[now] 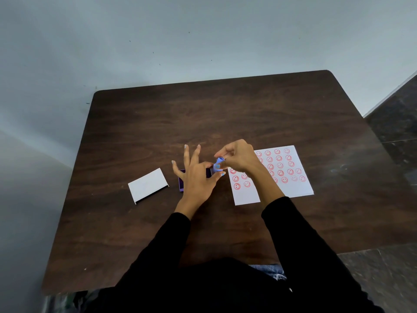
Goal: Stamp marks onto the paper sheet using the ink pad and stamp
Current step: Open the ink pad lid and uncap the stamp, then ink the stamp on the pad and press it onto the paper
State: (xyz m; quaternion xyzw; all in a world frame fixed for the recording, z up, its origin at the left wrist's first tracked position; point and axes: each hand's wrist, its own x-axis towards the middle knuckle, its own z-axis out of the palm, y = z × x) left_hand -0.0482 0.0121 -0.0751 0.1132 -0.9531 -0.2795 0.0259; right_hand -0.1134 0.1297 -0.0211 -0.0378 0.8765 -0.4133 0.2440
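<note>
I see my left hand held low over the purple ink pad, fingers spread wide and pointing away from me, with thumb and forefinger meeting at the base of the small blue stamp. My right hand comes in from the right, its fingers curled and pinched on the top of that same stamp, so both hands meet on it just above the pad's right edge. I cannot tell whether the stamp touches the pad. Both forearms wear black sleeves that run back toward me.

The paper sheet lies flat just right of the pad, partly under my right wrist, and it carries rows of red smiley marks across its upper part; its near strip is blank. A white folded card, which may be the pad's lid, rests left of the pad, well clear of the paper.

Everything sits on a dark brown wooden table with rounded far corners. Behind it stands a pale grey wall, and dark stone flooring shows on the right.
</note>
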